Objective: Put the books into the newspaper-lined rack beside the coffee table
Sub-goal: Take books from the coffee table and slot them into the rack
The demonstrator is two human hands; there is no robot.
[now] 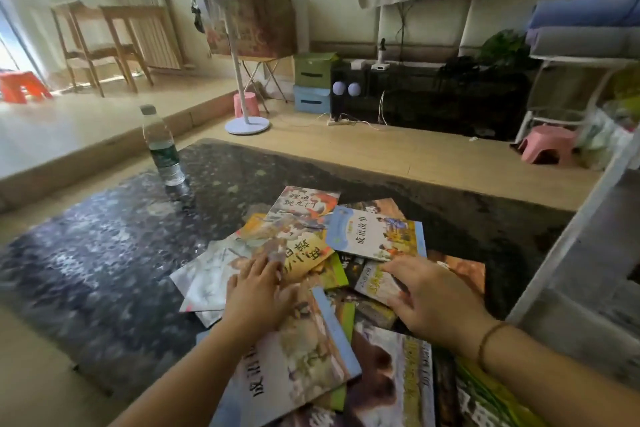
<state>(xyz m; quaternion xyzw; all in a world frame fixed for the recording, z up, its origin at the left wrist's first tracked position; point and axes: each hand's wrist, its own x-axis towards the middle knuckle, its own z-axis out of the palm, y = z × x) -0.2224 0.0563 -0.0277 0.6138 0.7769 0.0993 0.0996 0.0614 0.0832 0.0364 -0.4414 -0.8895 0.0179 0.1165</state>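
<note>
Both grips released, flat on books (375,236); water bottle (161,146) well apart.

Both forearms reach forward, left hand (258,291) and right hand (433,298) palm-down, fingers (266,262) extended.

Dark table (104,253): books (375,236), bottle (162,146).

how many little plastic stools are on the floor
3: an orange stool at far left by the bright doorway, a pink stool behind the fan's base, and another pink stool at right beside the white shelf. More may be hidden out of frame.
</note>
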